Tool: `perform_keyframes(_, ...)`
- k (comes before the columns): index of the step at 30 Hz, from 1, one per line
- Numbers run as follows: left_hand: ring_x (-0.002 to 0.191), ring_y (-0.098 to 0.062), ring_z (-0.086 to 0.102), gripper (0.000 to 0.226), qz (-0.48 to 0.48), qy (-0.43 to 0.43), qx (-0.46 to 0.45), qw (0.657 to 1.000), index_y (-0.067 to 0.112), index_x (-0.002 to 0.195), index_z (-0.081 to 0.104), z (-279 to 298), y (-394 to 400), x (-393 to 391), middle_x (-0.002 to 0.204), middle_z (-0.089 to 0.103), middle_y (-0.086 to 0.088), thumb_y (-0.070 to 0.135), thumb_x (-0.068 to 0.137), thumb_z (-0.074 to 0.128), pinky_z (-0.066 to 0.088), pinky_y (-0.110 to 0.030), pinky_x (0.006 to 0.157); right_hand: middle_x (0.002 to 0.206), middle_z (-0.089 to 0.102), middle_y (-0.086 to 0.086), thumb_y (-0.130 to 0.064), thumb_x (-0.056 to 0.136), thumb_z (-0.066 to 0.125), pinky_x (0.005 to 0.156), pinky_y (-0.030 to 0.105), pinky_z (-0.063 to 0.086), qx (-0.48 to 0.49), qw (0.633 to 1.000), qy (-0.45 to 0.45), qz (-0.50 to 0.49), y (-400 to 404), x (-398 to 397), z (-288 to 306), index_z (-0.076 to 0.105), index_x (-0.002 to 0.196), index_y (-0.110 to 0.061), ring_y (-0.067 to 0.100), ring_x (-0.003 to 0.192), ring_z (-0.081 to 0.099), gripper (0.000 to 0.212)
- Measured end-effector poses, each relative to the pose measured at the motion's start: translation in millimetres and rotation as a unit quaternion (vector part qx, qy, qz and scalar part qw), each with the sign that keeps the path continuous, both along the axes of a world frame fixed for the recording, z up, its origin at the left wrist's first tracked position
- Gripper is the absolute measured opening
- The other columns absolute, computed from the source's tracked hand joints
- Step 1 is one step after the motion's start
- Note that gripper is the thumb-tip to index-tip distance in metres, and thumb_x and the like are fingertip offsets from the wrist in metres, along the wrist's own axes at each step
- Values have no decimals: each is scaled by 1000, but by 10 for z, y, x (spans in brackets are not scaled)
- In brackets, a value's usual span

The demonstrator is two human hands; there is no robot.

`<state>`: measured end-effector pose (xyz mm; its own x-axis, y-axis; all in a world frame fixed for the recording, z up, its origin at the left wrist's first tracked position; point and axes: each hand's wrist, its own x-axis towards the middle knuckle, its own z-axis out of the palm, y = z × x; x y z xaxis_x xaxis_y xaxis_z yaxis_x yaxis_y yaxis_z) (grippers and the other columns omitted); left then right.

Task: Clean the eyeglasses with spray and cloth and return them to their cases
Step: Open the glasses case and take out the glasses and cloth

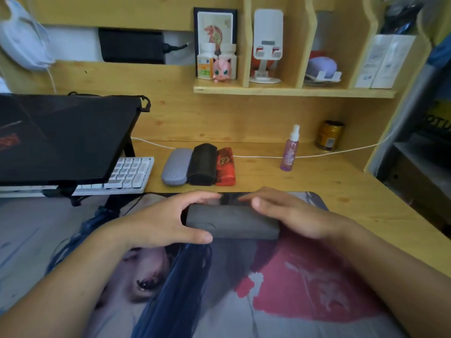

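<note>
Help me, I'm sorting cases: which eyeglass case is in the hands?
The dark grey case, alone on the desk mat, between both hands; the other three sit in a row behind it.

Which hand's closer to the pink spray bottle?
Right. The right hand sits below-left of the pink spray bottle; the left hand is farther left, across the dark grey case.

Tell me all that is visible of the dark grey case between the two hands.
The dark grey case is a long, matte, rounded box, closed, lying flat on the printed desk mat. The left hand grips its left end, thumb in front, fingers behind. The right hand rests on its right end.
</note>
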<state>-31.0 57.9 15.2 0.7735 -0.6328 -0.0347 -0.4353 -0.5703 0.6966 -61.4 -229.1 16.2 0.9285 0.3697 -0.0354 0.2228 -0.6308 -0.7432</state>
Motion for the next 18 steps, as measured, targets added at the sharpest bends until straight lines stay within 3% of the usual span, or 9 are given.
perform_keyframes(2,120,15,46,73,10,-18,9,1000,55,137,46,28,37,31,126,54,24,31,80,84,29,2,93,120,61,-27,-75,85,46,109,27,35,60,998,20,-13,-4,47,36,64,127,-43,-7,121,52,55)
perform_keyframes(5,116,12,50,71,23,-20,-2,1000,57,132,49,24,56,44,122,57,19,27,79,85,30,4,87,126,56,-24,-60,87,61,105,19,37,17,999,-14,24,-88,-30,-24,56,134,-44,-8,123,48,50)
perform_keyframes(7,115,5,53,73,28,-7,-15,999,60,130,49,-3,57,54,118,58,17,27,77,86,34,-3,91,127,52,-19,-48,84,76,103,15,37,-32,998,-39,40,-143,-98,-69,52,137,-42,-4,125,47,58)
perform_keyframes(10,115,-7,58,83,27,4,-41,999,60,135,45,-46,54,73,113,61,14,24,74,89,41,-25,104,118,53,-14,-37,78,85,98,16,39,-47,993,-102,25,-159,-100,-120,59,134,-36,3,117,52,61)
perform_keyframes(13,111,-14,61,100,31,34,-71,996,67,138,36,-33,32,57,114,61,11,19,71,92,45,-36,108,109,58,-11,-44,81,79,94,18,43,-24,995,-97,23,-187,-81,-69,66,128,-34,7,107,58,50)
perform_keyframes(15,112,-28,59,113,31,52,-84,995,71,141,26,-21,-7,19,122,56,0,15,69,93,49,-40,105,96,65,-15,-54,87,66,85,22,46,-10,996,-90,3,-243,-82,-23,75,110,-29,3,94,63,35)
perform_keyframes(17,111,-41,54,124,28,78,-115,990,73,142,19,-29,-54,-10,129,48,-3,8,67,93,52,-45,98,76,57,-17,-67,91,52,70,33,43,8,996,-84,-23,-292,-57,-23,69,81,-13,1,72,53,57)
perform_keyframes(18,109,-43,55,128,30,87,-127,988,75,141,17,-34,-77,-19,133,45,0,6,66,93,54,-48,96,72,49,-12,-70,92,47,67,39,40,16,996,-83,-41,-287,-35,-46,60,75,-7,4,69,47,67)
